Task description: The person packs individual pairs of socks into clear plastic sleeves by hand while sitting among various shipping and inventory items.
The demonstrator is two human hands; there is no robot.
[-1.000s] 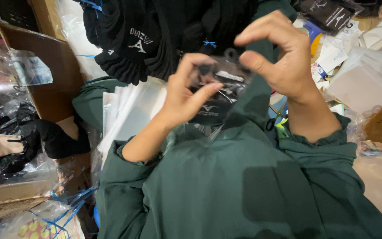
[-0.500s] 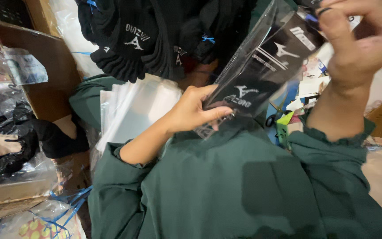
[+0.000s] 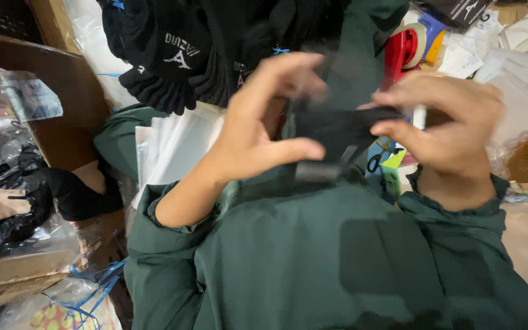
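Both hands grip one black folded glove (image 3: 337, 131) above my lap: left hand (image 3: 258, 122) pinching its near end, right hand (image 3: 453, 125) curled round the other. I judge I'm mid-fold; next needs the clear bags (image 3: 172, 146) leftward.

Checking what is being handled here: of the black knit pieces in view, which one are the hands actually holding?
The blurred black piece stretched between the left hand and right hand; the black gloves lie piled beyond, untouched.
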